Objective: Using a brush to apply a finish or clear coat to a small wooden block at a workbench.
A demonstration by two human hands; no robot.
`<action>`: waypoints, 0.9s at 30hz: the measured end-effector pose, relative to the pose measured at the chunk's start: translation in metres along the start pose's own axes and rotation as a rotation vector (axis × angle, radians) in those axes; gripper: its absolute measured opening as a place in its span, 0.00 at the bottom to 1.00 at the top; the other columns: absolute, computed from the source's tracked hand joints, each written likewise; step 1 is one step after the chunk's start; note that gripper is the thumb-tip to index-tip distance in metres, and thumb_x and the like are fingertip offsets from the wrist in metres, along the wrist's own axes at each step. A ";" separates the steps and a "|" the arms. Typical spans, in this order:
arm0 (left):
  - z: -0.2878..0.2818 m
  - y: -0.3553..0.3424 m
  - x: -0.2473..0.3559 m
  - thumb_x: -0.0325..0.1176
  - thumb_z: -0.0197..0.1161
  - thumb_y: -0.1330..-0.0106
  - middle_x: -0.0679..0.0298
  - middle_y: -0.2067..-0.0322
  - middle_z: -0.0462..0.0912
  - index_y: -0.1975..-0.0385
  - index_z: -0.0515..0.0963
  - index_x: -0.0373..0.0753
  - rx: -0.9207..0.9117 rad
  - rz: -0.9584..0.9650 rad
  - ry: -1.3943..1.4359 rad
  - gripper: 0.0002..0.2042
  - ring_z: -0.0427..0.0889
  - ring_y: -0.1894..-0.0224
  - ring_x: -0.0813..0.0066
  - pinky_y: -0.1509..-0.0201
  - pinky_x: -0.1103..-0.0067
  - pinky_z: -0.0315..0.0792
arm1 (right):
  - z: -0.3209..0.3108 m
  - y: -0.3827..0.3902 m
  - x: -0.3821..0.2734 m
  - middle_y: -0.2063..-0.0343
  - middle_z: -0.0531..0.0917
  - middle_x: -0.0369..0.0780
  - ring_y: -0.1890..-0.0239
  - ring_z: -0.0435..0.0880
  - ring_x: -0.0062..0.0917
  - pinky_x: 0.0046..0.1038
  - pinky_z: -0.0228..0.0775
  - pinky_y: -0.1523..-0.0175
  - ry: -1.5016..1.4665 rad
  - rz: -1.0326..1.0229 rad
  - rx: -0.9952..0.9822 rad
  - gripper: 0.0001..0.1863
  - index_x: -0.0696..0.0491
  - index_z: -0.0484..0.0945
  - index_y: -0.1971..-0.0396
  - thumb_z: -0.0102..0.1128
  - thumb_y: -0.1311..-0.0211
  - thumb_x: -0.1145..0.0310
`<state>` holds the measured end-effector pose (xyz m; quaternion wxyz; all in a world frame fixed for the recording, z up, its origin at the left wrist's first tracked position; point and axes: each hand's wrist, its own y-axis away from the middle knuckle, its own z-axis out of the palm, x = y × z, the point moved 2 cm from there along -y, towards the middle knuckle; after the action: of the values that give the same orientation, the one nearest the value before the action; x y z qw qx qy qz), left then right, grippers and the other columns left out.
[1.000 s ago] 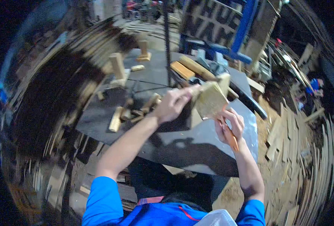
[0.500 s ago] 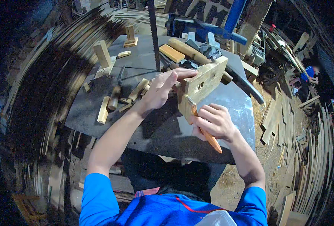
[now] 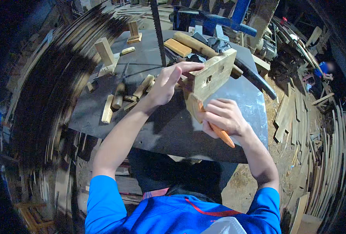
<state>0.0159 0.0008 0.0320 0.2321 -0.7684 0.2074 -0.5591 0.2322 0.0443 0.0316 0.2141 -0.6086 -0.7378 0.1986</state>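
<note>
A pale wooden block (image 3: 216,74) with small square holes in its broad face is tilted up above the metal tabletop (image 3: 161,134). Its lower end meets a second wooden piece (image 3: 191,104). My left hand (image 3: 167,84) steadies the block, fingers stretched along its upper edge and thumb raised. In my closed right hand (image 3: 224,117) is a slim orange-handled tool (image 3: 225,137). Its tip touches the wood near the block's lower corner; the fingers hide its middle, so its kind is unclear.
Left on the table lie a wood-handled pointed tool (image 3: 119,95), wood offcuts (image 3: 107,109) and an upright wooden piece (image 3: 104,51). Behind the block are a saw blade (image 3: 159,35), a mallet-like wooden handle (image 3: 194,43), a hammer (image 3: 255,80) and a blue vise (image 3: 208,25). Another person (image 3: 322,69) is far right.
The whole view has shifted a little, so table and hands appear higher. The orange tool's tip sits slightly lower along the wood. Both hands keep their holds.
</note>
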 end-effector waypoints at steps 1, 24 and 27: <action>0.002 0.002 -0.003 0.65 0.33 0.25 0.52 0.43 0.79 0.43 0.78 0.34 0.003 -0.008 0.030 0.39 0.76 0.39 0.62 0.32 0.69 0.64 | 0.001 -0.001 -0.005 0.77 0.72 0.33 0.75 0.77 0.27 0.28 0.69 0.73 -0.061 0.007 0.027 0.14 0.48 0.68 0.77 0.68 0.60 0.71; 0.007 0.006 0.000 0.37 0.64 0.34 0.60 0.61 0.87 0.41 0.78 0.46 0.172 -0.134 -0.280 0.20 0.81 0.69 0.82 0.64 0.81 0.75 | -0.009 0.081 0.102 0.74 0.83 0.41 0.75 0.83 0.25 0.25 0.72 0.69 0.095 0.847 0.561 0.08 0.56 0.75 0.57 0.60 0.30 0.71; 0.016 0.006 0.005 0.37 0.64 0.33 0.59 0.61 0.87 0.41 0.78 0.47 0.131 -0.104 -0.339 0.20 0.82 0.69 0.80 0.64 0.80 0.77 | -0.002 0.071 0.091 0.73 0.82 0.39 0.77 0.80 0.20 0.22 0.69 0.73 -0.212 0.761 0.668 0.07 0.56 0.75 0.58 0.56 0.27 0.67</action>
<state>0.0321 -0.0053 0.0281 0.2840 -0.8446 0.0888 -0.4451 0.2761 0.1467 0.0006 0.2334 -0.7091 -0.3779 0.5476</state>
